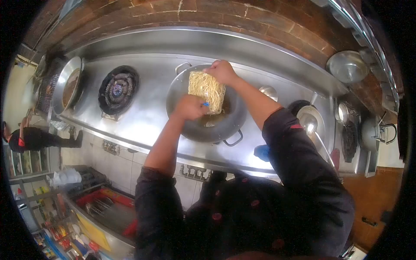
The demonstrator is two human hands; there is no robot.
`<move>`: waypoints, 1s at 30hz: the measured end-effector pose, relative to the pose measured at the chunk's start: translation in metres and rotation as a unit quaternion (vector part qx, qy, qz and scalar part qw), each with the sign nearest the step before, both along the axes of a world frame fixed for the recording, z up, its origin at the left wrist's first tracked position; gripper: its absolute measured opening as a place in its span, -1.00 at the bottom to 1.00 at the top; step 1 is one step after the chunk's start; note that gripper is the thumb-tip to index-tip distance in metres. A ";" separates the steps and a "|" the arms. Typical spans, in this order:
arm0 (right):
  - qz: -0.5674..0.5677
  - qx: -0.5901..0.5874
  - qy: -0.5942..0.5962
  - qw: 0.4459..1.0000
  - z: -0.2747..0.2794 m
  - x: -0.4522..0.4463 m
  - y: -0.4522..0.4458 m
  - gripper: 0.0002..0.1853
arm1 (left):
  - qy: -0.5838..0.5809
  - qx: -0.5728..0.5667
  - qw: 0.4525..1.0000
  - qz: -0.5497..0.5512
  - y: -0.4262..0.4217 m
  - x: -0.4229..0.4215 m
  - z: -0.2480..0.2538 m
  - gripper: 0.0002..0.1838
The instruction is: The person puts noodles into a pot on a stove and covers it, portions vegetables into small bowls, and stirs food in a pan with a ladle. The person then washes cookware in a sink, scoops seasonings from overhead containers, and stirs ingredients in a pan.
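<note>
A clear pack of dried noodles (207,89) is held over a large metal wok (178,123) with loop handles. My right hand (222,72) is closed on the pack's upper right corner. My left hand (190,107) is closed in front of the pack's lower left part. From its fingers a small blue thing (205,104) sticks out against the pack; its kind cannot be made out. Under the pack, some brownish liquid (211,120) shows in the wok's bottom, partly hidden by the pack and my left hand.
A black burner (118,90) and a wide pan (68,85) stand left on the steel counter (149,82). To the right are a ladle (308,125) in a pot, a small bowl (268,92) and a blue cloth (261,153). Another person (37,138) stands far left.
</note>
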State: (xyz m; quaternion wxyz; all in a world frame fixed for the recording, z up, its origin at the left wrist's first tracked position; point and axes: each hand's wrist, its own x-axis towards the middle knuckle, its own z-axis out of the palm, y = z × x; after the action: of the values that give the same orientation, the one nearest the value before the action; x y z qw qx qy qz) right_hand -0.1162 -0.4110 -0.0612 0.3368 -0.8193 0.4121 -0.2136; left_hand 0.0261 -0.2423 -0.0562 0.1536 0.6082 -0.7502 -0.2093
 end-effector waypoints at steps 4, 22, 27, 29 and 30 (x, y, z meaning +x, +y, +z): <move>-0.014 -0.061 0.002 0.998 0.018 0.018 0.022 -0.50 | 0.009 -0.034 0.999 0.035 0.002 -0.019 0.017 -0.75; 0.041 -0.059 0.003 0.997 0.031 0.009 0.030 -0.47 | 0.297 -0.104 0.881 0.352 -0.039 -0.010 -0.009 -0.61; 0.032 -0.071 0.000 0.997 0.019 0.008 0.044 -0.53 | 0.209 -0.205 0.874 0.388 -0.043 -0.026 -0.032 -0.57; 0.021 -0.090 -0.022 0.995 0.013 0.010 0.050 -0.54 | 0.190 -0.210 0.869 0.405 -0.043 -0.041 -0.030 -0.58; 0.013 -0.090 -0.023 0.996 0.015 0.010 0.051 -0.54 | 0.182 -0.214 0.866 0.413 -0.045 -0.047 -0.027 -0.58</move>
State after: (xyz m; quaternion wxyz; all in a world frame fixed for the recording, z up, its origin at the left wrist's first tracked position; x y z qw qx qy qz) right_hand -0.1058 -0.3596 -0.0467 0.2733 -0.8466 0.3726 -0.2641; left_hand -0.0213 -0.2871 -0.0827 0.4858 0.7660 -0.4156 -0.0679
